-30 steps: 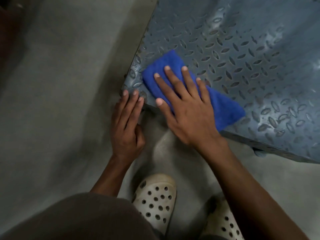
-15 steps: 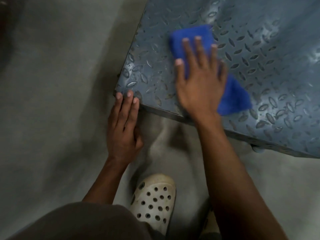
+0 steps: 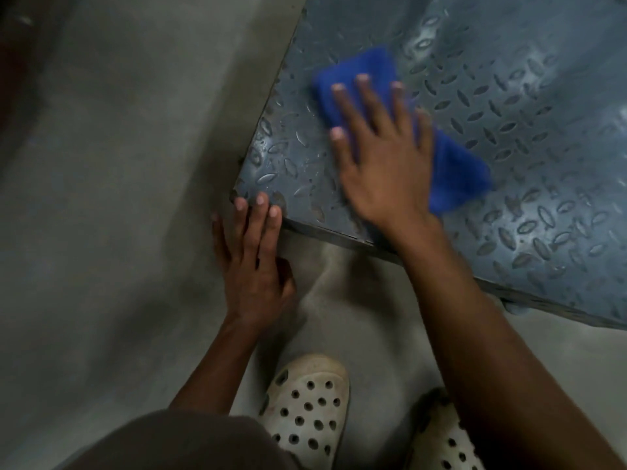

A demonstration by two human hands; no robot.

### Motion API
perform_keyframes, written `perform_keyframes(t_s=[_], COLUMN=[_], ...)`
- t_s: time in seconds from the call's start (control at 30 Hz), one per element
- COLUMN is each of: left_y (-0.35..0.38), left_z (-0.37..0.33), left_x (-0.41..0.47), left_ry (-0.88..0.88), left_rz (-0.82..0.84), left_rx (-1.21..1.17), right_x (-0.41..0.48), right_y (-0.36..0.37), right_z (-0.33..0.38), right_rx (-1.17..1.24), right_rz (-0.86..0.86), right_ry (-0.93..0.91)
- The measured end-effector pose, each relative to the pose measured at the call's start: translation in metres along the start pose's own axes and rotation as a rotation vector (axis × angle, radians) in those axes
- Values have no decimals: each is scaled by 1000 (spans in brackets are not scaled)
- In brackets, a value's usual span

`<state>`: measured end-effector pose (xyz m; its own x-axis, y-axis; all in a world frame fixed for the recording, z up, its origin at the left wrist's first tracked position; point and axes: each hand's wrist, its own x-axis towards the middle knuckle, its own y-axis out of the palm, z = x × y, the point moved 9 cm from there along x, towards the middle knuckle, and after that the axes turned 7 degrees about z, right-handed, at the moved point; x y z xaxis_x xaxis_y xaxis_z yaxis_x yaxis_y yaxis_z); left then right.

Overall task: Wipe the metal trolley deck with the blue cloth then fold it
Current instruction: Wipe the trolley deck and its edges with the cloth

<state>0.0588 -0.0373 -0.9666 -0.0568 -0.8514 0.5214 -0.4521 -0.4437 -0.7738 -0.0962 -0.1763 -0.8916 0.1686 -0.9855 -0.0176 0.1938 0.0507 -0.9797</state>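
Note:
The metal trolley deck (image 3: 509,137) is grey-blue tread plate filling the upper right, with its near corner pointing toward me. A blue cloth (image 3: 454,171) lies flat on the deck close to that corner. My right hand (image 3: 383,154) presses down on the cloth with fingers spread flat; blue shows beyond the fingertips and to the right of the palm. My left hand (image 3: 252,262) rests with its fingertips on the deck's near corner, fingers together and straight, holding nothing.
A grey concrete floor (image 3: 118,198) spreads to the left and below the deck. My two white perforated clogs (image 3: 305,405) stand on the floor just under the deck's near edge. A caster (image 3: 515,308) peeks from beneath the edge at right.
My right hand slid the cloth away from the near corner up onto the deck, then came slightly back toward me. The left hand stayed on the corner.

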Motion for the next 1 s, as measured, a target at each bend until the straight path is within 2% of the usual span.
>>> perform_keyframes(t_s=[0.07, 0.1, 0.13, 0.23, 0.3, 0.33, 0.43, 0.5, 0.53, 0.57, 0.67, 0.73, 0.93, 1.0], left_y=[4, 6, 8, 10, 10, 10, 12, 15, 17, 19, 31, 38, 38, 37], left_z=[0, 2, 4, 6, 4, 2, 1, -2, -5, -9, -26, -35, -30, -28], left_x=[1, 2, 2, -2, -5, -4, -1, -3, -5, -8, -16, -17, -18, -14], left_ry=[-19, -30, -42, -68, -65, -64, -80, -85, -82, -77, -65, -74, -114, -87], left_rz=[-14, -16, -13, 10, 29, 35, 29, 39, 50, 64, 114, 126, 104, 97], left_rx=[48, 62, 73, 91, 82, 74, 59, 46, 34, 19, -36, -61, -60, -56], right_x=[7, 18, 35, 81, 91, 89, 52, 29, 32, 43, 78, 75, -32, -43], right_y=[10, 11, 9, 4, 10, 15, 34, 44, 44, 41, 30, 27, 39, 32], right_z=[33, 34, 24, -27, -24, -5, 64, 72, 63, 46, -29, -48, 10, -12], right_rx=[-51, -66, -66, -12, -18, -36, -62, -44, -18, 10, 28, 5, -42, -55], right_rz=[47, 42, 21, -35, -5, 33, 147, 215, 218, 202, 107, 99, 168, 153], right_ry=[-290, -333, -288, 50, 84, -4, -483, -684, -674, -589, -179, -57, -375, -337])
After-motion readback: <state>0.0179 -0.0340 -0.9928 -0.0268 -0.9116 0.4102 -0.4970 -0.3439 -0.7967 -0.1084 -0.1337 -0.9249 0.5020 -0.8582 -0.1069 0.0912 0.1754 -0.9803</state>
